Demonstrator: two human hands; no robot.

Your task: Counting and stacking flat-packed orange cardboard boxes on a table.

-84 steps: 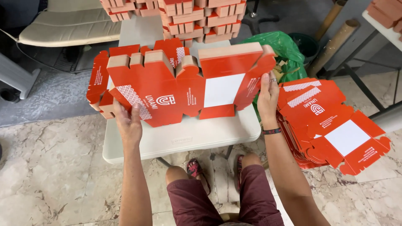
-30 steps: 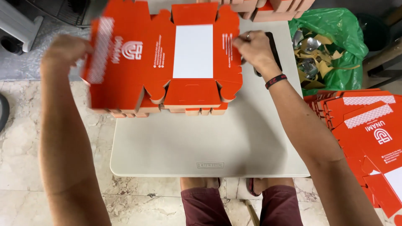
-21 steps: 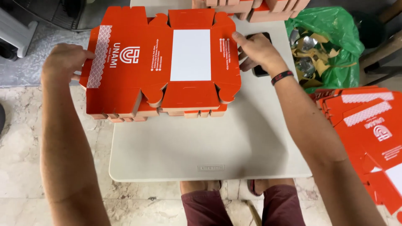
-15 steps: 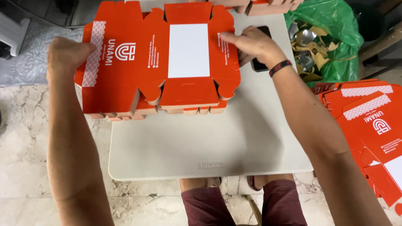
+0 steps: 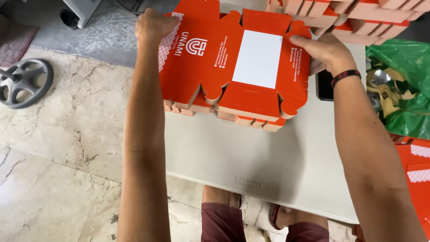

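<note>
A stack of flat orange die-cut carton blanks (image 5: 233,67) with a white centre panel lies on the far part of a small beige plastic table (image 5: 251,152). My left hand (image 5: 152,24) grips the stack's left far edge. On the right edge rests my right hand (image 5: 322,51), fingers spread over the top blank, a dark band on its wrist. A dark phone (image 5: 324,85) lies on the table just under that wrist.
Folded orange boxes (image 5: 358,18) are piled beyond the table. A green plastic bag with scraps (image 5: 403,85) sits at the right, more flat orange blanks (image 5: 416,170) below it. A grey wheel (image 5: 24,83) lies on the marble floor at left.
The stack came down from being held up onto the table. Both hands have stayed on its sides, squaring it, and the view has shifted so the stack sits farther right.
</note>
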